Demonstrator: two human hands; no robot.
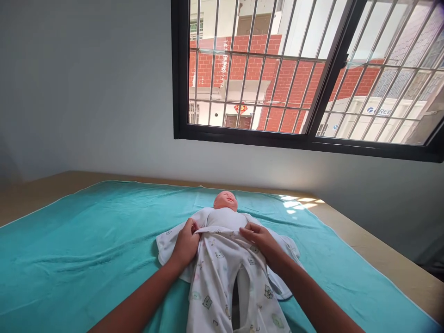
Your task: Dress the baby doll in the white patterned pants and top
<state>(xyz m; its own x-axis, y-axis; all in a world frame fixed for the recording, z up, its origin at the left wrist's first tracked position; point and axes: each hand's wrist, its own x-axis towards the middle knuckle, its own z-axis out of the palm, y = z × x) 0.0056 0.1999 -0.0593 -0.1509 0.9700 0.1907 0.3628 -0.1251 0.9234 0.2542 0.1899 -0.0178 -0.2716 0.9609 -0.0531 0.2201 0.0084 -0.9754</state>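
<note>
A baby doll point(226, 200) lies on its back, its head toward the wall. White cloth covers its chest, and a white top point(169, 240) is spread out under it on both sides. Over its lower body lie white baby pants point(222, 263) printed with small animal faces. My left hand point(188, 240) pinches the waistband at its left end. At the right end of the same waistband, my right hand point(261, 238) has its fingers closed on the fabric. The doll's legs are hidden by the pants.
A turquoise sheet point(86, 240) with some wrinkles covers most of the wooden tabletop point(374, 245). Behind it stands a grey wall point(104, 92) with a dark-framed, barred window point(243, 132). Sunlight patches fall near the back right corner.
</note>
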